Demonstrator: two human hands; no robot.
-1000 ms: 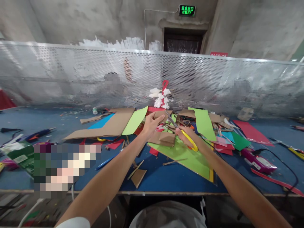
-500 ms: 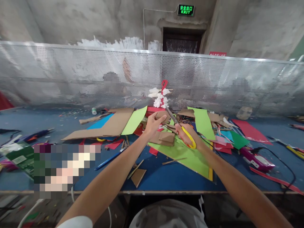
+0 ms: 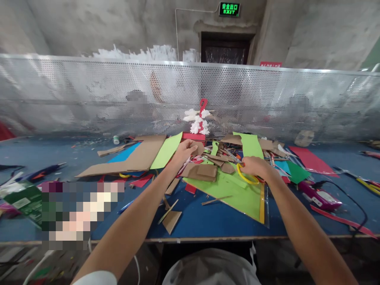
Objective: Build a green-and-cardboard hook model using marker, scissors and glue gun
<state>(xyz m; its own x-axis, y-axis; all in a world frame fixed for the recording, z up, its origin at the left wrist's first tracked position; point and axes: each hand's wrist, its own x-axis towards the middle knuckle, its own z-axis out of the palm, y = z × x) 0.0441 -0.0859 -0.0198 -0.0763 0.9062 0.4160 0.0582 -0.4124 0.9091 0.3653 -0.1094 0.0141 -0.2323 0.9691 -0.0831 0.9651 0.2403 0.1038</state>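
My left hand (image 3: 184, 151) is closed on a small piece of brown cardboard (image 3: 200, 149), pinched between thumb and fingers over the littered middle of the table. Off to its right, my right hand (image 3: 254, 166) grips a pair of scissors (image 3: 248, 179) by the yellow handles, the metal blades pointing up and left over the scraps. Beneath and between the hands lie loose cardboard scraps (image 3: 208, 171) and a large green sheet (image 3: 237, 200). Just behind my left hand stands a red piece with white flower-like clusters (image 3: 199, 122) on a red box (image 3: 192, 136).
A perforated metal screen (image 3: 113, 95) runs along the table's back. Large cardboard (image 3: 139, 152) lies left, with a red sheet (image 3: 311, 160), a purple device (image 3: 320, 198) with a black cord, and pliers (image 3: 368, 186) right. A green box (image 3: 23, 202) sits far left.
My right hand has drawn the scissors away to the right and slightly down, off the cardboard. A cut cardboard scrap now lies on the green sheet. My left hand stays nearly in place.
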